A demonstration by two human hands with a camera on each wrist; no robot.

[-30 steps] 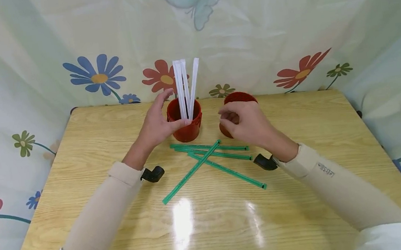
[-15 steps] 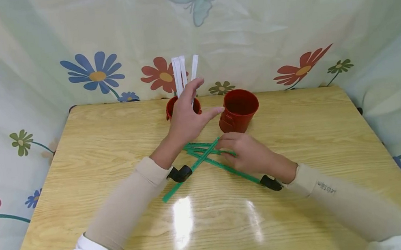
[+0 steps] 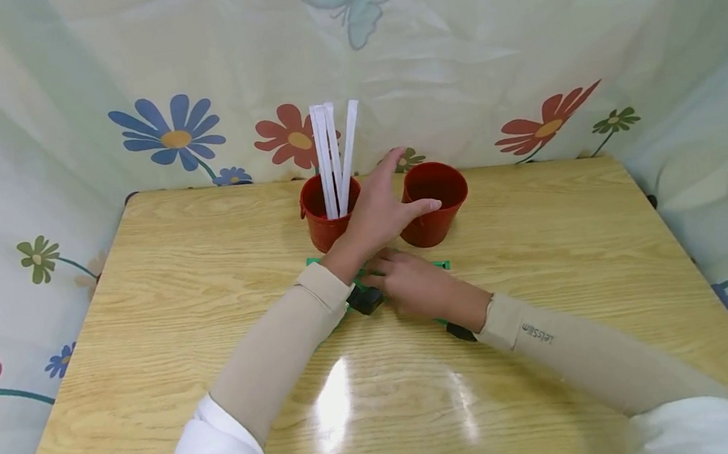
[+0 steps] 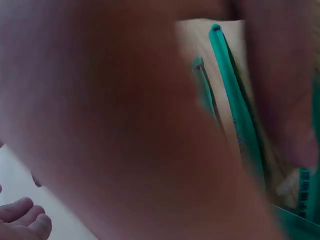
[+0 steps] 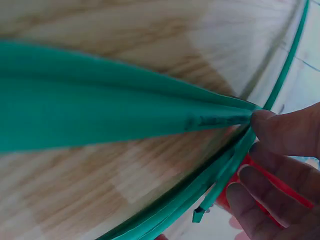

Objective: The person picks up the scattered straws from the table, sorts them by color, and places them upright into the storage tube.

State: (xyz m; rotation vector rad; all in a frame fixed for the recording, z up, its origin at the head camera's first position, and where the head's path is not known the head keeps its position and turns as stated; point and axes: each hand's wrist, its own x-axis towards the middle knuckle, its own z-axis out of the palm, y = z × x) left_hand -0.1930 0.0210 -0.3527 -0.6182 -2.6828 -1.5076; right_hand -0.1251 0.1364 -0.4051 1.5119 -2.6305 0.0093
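Note:
My left hand (image 3: 384, 214) hovers between two red buckets, thumb and fingers spread with nothing between them. Its thumb passes in front of the right red bucket (image 3: 429, 229). Slim white-wrapped straws (image 3: 326, 161) stand in the left red bucket (image 3: 323, 231). Below, my right hand (image 3: 413, 281) reaches into crossed green-wrapped straws (image 3: 440, 265) on the table, which the hands mostly cover. In the right wrist view, thumb and forefinger of my right hand (image 5: 287, 150) pinch at a green straw (image 5: 285, 65) where it crosses others. A blurred hand fills much of the left wrist view, beside green straws (image 4: 230, 75).
The wooden table (image 3: 538, 238) ends at a flowered curtain (image 3: 465, 46) behind the buckets; more curtain hangs at both sides. A black wrist camera (image 3: 365, 299) sits on the left forearm, close to the right fingers.
My right hand has come down from the right bucket to the green straws, then shifted left over their crossing. My left hand has moved right, away from the left bucket, staying spread.

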